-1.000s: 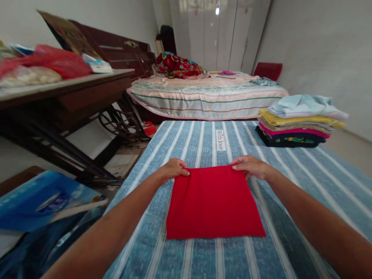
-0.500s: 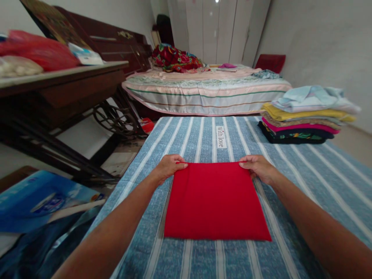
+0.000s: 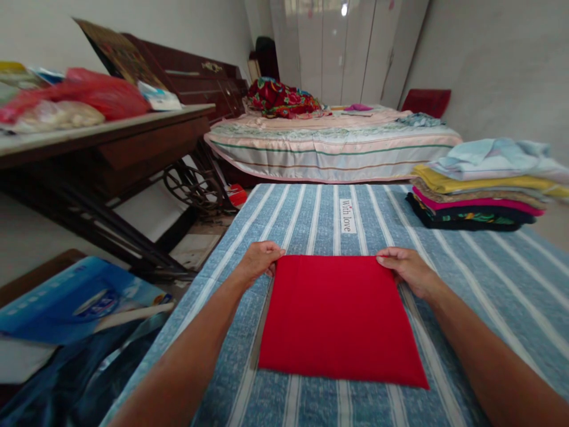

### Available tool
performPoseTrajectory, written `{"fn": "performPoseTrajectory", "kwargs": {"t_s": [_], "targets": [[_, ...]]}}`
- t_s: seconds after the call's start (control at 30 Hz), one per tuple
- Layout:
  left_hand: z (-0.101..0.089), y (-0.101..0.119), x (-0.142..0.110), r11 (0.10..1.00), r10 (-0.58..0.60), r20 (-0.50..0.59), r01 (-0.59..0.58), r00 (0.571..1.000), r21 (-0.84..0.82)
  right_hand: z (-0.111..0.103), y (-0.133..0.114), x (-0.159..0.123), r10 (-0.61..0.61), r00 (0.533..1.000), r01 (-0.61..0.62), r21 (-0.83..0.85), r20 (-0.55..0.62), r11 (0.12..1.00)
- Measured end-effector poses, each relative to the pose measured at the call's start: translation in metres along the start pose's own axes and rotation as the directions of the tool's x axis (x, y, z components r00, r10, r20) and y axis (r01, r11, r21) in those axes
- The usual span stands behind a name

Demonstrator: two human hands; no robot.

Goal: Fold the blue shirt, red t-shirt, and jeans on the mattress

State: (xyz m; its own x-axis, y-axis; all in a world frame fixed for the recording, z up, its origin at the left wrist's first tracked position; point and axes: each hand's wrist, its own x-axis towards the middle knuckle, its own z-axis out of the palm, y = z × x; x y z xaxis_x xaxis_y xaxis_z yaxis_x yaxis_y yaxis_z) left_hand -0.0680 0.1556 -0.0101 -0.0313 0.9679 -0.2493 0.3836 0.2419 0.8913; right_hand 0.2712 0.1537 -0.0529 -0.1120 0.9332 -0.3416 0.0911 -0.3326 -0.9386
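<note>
A folded red cloth (image 3: pixel 340 320) lies nearly square before me on the blue-and-white striped cover (image 3: pixel 306 222). My left hand (image 3: pixel 261 261) pinches its far left corner, thumb and fingers pressed together at the edge. At the far right corner, my right hand (image 3: pixel 409 268) grips the fabric with the thumb on top and fingers beneath. A strip of grey-brown shows along the cloth's left side; I cannot make out what it is. Beyond the right hand stands a pile of folded clothes (image 3: pixel 480 198) in several colours, topped by a pale blue piece.
A bed (image 3: pixel 333 154) with a flowered red blanket (image 3: pixel 282 98) stands behind the striped surface. To the left is a sewing-machine table (image 3: pixel 146 130) bearing a red plastic bag (image 3: pixel 104 92). Below it sit a blue package (image 3: pixel 84 299) and dark fabric (image 3: pixel 84 367). White cupboard doors (image 3: pixel 329 53) close off the back.
The view has turned slightly left, so everything appears shifted to the right and a bit lower. My left thumb has slid outward to the cloth's corner; both hands still hold the far corners.
</note>
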Motion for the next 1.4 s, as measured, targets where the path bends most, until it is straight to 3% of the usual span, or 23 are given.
{"fn": "performPoseTrajectory", "kwargs": {"t_s": [0.2, 0.37, 0.6, 0.83, 1.0, 1.4], "targets": [[-0.015, -0.008, -0.004, 0.973, -0.035, 0.178, 0.074, 0.983, -0.219, 0.003, 0.004, -0.001, 0.004, 1.000, -0.004, 0.003, -0.014, 1.000], [-0.023, -0.015, 0.002, 0.983, -0.004, 0.270, 0.054, 0.963, -0.175, 0.001, 0.008, 0.000, 0.010, 1.000, -0.010, 0.022, 0.003, 1.000], [-0.020, -0.005, 0.008, 0.999, 0.040, 0.282, -0.034, 0.959, -0.024, -0.001, 0.010, 0.001, 0.047, 0.999, -0.048, 0.033, 0.009, 0.998], [-0.018, -0.009, 0.013, 0.981, 0.164, 0.256, -0.129, 0.953, -0.148, -0.004, 0.013, 0.002, 0.039, 0.999, -0.040, 0.034, 0.029, 0.999], [-0.017, -0.013, 0.013, 0.964, 0.173, 0.228, -0.118, 0.958, -0.239, -0.004, 0.012, 0.002, 0.050, 0.998, -0.052, 0.061, 0.038, 0.997], [-0.015, -0.013, 0.010, 0.976, 0.117, 0.180, -0.080, 0.977, -0.202, -0.002, 0.009, 0.000, 0.052, 0.999, -0.053, 0.076, 0.014, 0.996]]}}
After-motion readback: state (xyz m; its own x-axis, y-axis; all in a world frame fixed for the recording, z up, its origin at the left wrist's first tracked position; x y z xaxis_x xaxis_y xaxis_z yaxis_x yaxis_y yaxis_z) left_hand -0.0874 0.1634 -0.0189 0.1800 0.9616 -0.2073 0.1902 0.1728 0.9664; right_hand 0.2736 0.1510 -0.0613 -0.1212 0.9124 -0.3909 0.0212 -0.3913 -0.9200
